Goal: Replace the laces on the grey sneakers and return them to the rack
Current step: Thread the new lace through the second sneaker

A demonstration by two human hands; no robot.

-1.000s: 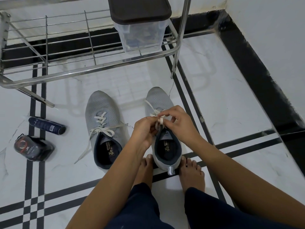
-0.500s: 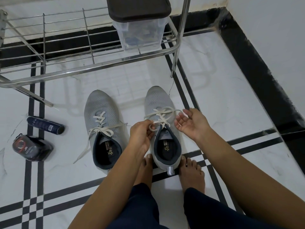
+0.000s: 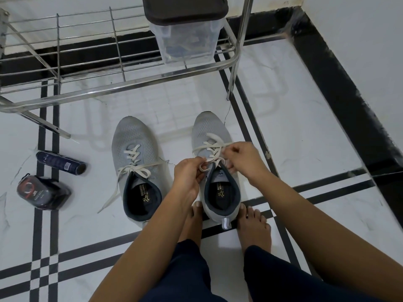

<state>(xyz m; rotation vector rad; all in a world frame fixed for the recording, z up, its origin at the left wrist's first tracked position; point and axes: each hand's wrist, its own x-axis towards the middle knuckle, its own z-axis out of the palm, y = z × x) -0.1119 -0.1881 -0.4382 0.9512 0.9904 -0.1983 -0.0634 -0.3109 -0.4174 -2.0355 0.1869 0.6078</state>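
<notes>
Sneakers sit side by side on the white marble floor with black stripes, toes pointing at the shiny steel wire rack just ahead of them. The grey mesh sneaker on the right has its heel between the person's two bare feet. Both hands are at its flat white lace. The left hand has its fingers curled and pinches a small loop of the lace by the top of the tongue. The right hand pinches the lace on the other side, fingers bent tight. The grey mesh sneaker on the left is just beside it, and its loose white lace trails onto the floor. Toward the floor's left side lie a dark blue can on its side and a dark plastic pack. At the rack's right corner stands a clear plastic box with a brown lid.
</notes>
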